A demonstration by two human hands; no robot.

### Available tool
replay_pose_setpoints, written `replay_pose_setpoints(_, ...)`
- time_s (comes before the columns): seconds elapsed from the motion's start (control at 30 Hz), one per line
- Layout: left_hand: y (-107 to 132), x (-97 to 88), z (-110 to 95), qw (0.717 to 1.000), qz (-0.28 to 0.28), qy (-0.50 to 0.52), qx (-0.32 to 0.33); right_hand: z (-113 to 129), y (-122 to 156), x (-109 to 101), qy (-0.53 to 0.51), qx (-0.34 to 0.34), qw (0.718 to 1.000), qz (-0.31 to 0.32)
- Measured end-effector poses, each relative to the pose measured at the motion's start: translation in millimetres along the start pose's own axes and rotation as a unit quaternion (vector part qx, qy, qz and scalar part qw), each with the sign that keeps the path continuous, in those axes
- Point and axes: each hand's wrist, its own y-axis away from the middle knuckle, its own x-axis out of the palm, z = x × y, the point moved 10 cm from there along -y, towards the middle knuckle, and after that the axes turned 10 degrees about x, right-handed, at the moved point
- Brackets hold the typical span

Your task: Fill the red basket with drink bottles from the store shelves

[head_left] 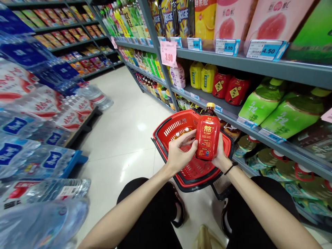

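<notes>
A red-labelled drink bottle (pixel 207 136) with a yellow cap is held upright above a red shopping basket (pixel 171 126) on the floor. My right hand (pixel 220 155) wraps round the bottle from behind and below. My left hand (pixel 180 150) has its fingers curled, with the fingertips touching the bottle's left side. Two capped bottles (pixel 181 132) lie inside the basket, partly hidden by my left hand.
Drink shelves (pixel 259 69) with price tags run along the right, holding red, yellow and green bottles. Stacked packs of bottled water (pixel 38 138) fill the left side. A pale tiled aisle (pixel 124 114) stretches ahead. My knees and shoes are below.
</notes>
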Motion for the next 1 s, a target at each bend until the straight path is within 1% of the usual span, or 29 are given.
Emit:
replay_pose_setpoints(0.13,0,-10.8,-2,0.999,-0.042,0.004,-0.003,19,5,9,0.080,-0.046,0.996,0.018)
replay_pose_setpoints(0.23,-1,-16.7,12,0.997,-0.067,0.018,-0.043,30,8,8,0.168,-0.072,0.983,0.000)
replay_pose_setpoints(0.3,-3,-14.8,28,0.993,-0.064,0.056,-0.083,40,11,7,0.238,-0.108,0.965,-0.018)
replay_pose_setpoints(0.37,-5,-13.2,42,0.988,-0.060,0.088,-0.112,49,16,7,0.307,-0.153,0.939,-0.038)
replay_pose_setpoints(0.47,-8,-13.4,50,0.987,-0.046,0.084,-0.129,57,23,5,0.390,-0.200,0.896,-0.075)
replay_pose_setpoints(0.53,-10,-14.0,49,0.986,-0.039,0.085,-0.135,58,24,3,0.413,-0.201,0.884,-0.086)
replay_pose_setpoints(0.63,-14,-15.0,50,0.980,-0.047,0.112,-0.158,54,20,1,0.420,-0.166,0.890,-0.067)
replay_pose_setpoints(0.7,-14,-12.1,57,0.972,-0.045,0.126,-0.194,48,15,0,0.424,-0.128,0.895,-0.050)
replay_pose_setpoints(0.77,-13,-8.8,68,0.962,-0.047,0.135,-0.232,44,12,-1,0.438,-0.101,0.892,-0.047)
replay_pose_setpoints(0.8,-13,-8.0,73,0.959,-0.051,0.136,-0.244,45,12,0,0.458,-0.097,0.882,-0.051)
replay_pose_setpoints(0.83,-14,-7.9,77,0.957,-0.057,0.135,-0.249,45,13,2,0.488,-0.097,0.866,-0.059)
replay_pose_setpoints(0.87,-15,-8.5,80,0.959,-0.061,0.130,-0.245,46,14,4,0.526,-0.097,0.843,-0.064)
replay_pose_setpoints(0.93,-19,-8.9,85,0.969,-0.047,0.098,-0.221,45,17,8,0.609,-0.088,0.786,-0.067)
replay_pose_setpoints(1.0,-23,-8.5,90,0.983,-0.008,0.033,-0.183,44,19,10,0.673,-0.080,0.732,-0.062)
